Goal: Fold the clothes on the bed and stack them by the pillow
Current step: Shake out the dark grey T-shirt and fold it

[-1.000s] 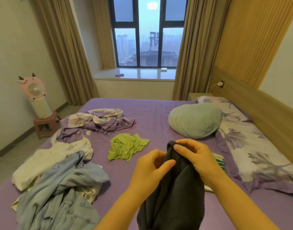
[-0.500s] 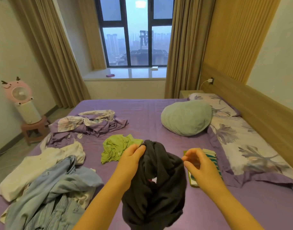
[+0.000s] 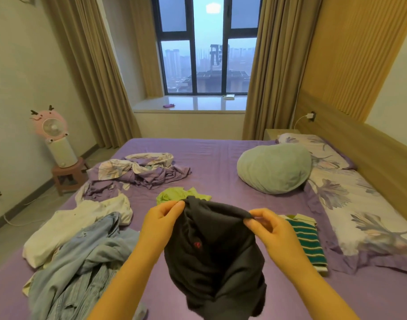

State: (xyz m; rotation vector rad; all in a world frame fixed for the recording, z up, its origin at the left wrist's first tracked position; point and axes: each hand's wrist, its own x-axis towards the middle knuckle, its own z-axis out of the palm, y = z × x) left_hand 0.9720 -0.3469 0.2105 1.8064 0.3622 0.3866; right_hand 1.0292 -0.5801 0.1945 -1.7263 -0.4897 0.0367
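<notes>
Hands: my left hand (image 3: 162, 221) and right hand (image 3: 270, 229) each pinch the top edge of the dark shirt (image 3: 215, 255), held up over the bed (image 3: 221, 158).
Around: green top (image 3: 174, 195) just behind it; striped folded garment (image 3: 307, 241) beside the floral pillow (image 3: 350, 204); denim heap (image 3: 82, 262) left.
Textures: shirt soft, crumpled; round cushion (image 3: 274, 169) plush.
Marks: I see a small red emblem (image 3: 197, 244), unreadable.

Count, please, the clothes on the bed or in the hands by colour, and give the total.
Dark grey: 1, the garment pinched by the left hand and the right hand
Lime green: 1
Cream white: 1
Light blue: 1 heap, pieces cannot be told apart
Green striped, folded: 1
Total: 5
</notes>
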